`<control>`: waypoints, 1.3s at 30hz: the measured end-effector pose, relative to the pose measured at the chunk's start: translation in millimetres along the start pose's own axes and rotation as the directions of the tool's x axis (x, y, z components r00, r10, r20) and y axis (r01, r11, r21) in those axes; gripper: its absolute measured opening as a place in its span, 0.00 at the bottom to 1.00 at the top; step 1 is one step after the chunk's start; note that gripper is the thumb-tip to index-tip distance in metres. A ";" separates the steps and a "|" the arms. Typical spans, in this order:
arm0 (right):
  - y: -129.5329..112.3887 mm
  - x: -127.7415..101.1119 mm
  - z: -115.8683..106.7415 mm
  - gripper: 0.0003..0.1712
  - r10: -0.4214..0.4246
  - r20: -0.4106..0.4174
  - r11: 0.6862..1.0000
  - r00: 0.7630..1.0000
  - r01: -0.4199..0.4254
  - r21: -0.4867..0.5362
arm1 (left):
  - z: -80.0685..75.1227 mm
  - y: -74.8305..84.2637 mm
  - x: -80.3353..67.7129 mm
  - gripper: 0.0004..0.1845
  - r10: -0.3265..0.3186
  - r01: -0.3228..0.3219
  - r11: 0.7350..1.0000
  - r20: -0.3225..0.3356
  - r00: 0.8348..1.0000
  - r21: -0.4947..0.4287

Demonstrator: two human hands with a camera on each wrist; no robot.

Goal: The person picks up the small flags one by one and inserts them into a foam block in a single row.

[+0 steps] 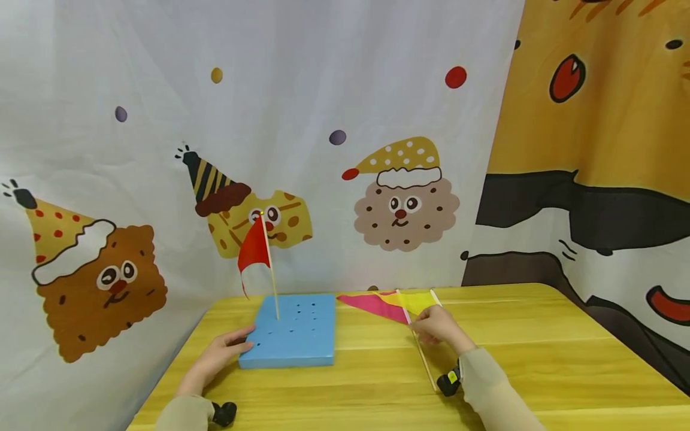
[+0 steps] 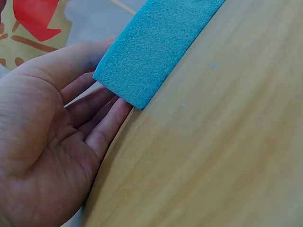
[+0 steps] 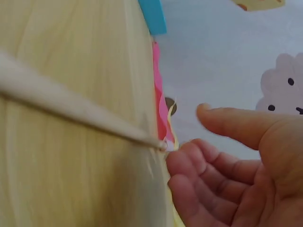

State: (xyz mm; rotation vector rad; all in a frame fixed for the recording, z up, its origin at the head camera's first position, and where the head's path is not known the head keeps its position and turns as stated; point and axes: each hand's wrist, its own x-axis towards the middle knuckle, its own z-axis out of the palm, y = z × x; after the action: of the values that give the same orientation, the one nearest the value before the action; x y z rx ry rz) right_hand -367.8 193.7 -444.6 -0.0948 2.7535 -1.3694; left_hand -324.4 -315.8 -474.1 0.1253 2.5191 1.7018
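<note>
In the head view, the left hand (image 1: pixel 223 353) lay with straight fingers against the lower-left edge of the blue foam block (image 1: pixel 293 329) at centre frame, where a red flag (image 1: pixel 254 248) stood upright in one hole. Right of centre, the right hand (image 1: pixel 438 326) rested on the yellow flag (image 1: pixel 417 301) and pink flag (image 1: pixel 374 305) lying on the tabletop (image 1: pixel 539 353).

In the left wrist view, the fingers (image 2: pixel 102 125) were flat beside the block's corner, steadying it; that bracing should stay firm.

In the right wrist view, the fingers (image 3: pixel 199 165) were loosely curled near a stick (image 3: pixel 71 111), not clearly gripping. Pinching one stick alone, low on its length, would likely serve best.
</note>
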 end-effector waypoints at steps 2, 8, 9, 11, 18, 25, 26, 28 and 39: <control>3.4 0.1 -1.6 0.12 0.025 -0.002 0.999 1.000 -0.025 -0.037 | -0.8 1.4 0.4 0.32 0.006 -0.006 1.000 0.014 1.000 0.007; 6.7 -0.3 0.1 0.24 0.034 0.016 0.996 0.999 -0.033 -0.089 | -2.5 5.2 1.1 0.32 0.012 -0.012 1.000 0.037 0.999 0.021; 7.0 0.0 1.2 0.26 0.025 0.017 0.995 1.000 -0.023 -0.102 | -2.5 5.5 0.9 0.32 0.008 -0.009 1.000 0.034 0.999 0.013; 7.9 0.1 3.9 0.28 0.003 0.018 0.992 1.000 0.000 -0.125 | -2.7 5.3 0.6 0.32 0.009 -0.009 1.000 0.032 0.999 0.009; 10.3 -3.4 11.6 0.24 0.016 0.016 0.985 1.000 -0.013 -0.170 | -2.6 1.5 -2.4 0.33 0.001 -0.001 1.000 0.038 0.999 0.011; 9.7 -5.1 11.8 0.21 0.011 0.011 0.982 1.000 -0.008 -0.188 | -1.4 1.5 -1.9 0.32 0.002 -0.003 1.000 0.035 0.999 0.025; 9.4 -5.1 11.9 0.21 0.009 0.011 0.982 1.000 -0.007 -0.188 | -1.5 1.2 -2.1 0.32 0.001 -0.002 1.000 0.033 0.999 0.023; 9.2 -5.1 11.9 0.22 0.016 0.010 0.983 1.000 -0.014 -0.185 | -1.4 0.5 -2.4 0.32 -0.002 0.001 1.000 0.034 0.999 0.020; 10.3 -4.1 5.0 0.09 0.100 -0.021 0.995 0.995 -0.100 0.010 | -2.2 -0.1 -0.5 0.33 -0.006 0.006 1.000 0.039 0.999 0.001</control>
State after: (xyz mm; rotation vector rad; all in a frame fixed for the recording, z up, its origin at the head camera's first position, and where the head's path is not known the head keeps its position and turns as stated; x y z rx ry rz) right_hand -363.5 196.3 -455.7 0.0584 2.7286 -1.3648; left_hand -324.2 -317.9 -473.4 0.1490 2.4901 1.6793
